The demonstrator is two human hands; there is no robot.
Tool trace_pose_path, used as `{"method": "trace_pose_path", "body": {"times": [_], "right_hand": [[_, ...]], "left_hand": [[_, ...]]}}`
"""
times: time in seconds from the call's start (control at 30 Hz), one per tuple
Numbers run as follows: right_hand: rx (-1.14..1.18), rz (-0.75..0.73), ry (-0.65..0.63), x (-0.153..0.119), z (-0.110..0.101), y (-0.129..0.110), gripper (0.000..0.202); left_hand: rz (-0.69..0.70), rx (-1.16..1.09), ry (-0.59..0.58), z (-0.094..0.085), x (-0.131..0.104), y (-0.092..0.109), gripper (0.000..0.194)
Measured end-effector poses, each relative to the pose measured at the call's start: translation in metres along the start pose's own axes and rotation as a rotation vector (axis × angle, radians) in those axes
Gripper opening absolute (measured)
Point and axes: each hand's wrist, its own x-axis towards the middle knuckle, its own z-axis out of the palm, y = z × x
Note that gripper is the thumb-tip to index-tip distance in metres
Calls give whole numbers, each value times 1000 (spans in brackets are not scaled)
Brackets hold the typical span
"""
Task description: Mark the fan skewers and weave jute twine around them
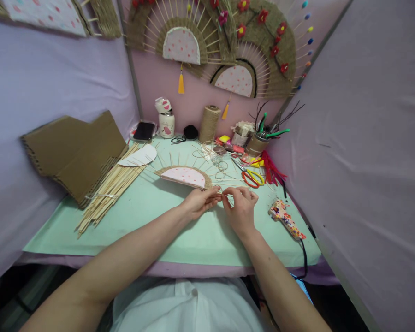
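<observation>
A half-made fan (184,176) lies on the green mat (152,221): a pink spotted half-disc rimmed with woven jute, thin wooden sticks fanning out from it. My left hand (201,202) and my right hand (241,206) meet just right of the fan's lower right corner. Both pinch a thin strand of jute twine (222,195) between their fingertips, close to a stick. The twine runs back through loose loops (218,162) toward the tall jute spool (209,123).
A bundle of bamboo sticks (112,186) and cardboard sheets (74,152) lie left. Scissors (251,177), red pipe cleaners (272,170), a tool cup (257,144) and a patterned glue gun (286,218) sit right. A phone (144,131) and a mug (166,123) stand behind. Finished fans hang on the wall.
</observation>
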Motion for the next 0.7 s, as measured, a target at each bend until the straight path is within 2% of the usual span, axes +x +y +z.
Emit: {"method": "trace_pose_path", "body": {"times": [0.4,0.6,0.7], "right_hand": [[-9,-45,-30,4,-1,2,8],[19,-17,-38,1,-4,2,4],[45,9,-17,-5,-7,3,15]], "left_hand": [[13,6,43,1,0,0,9],[-6,12,9,0,0,2,11],[-20,6,0,0,0,4,12]]}}
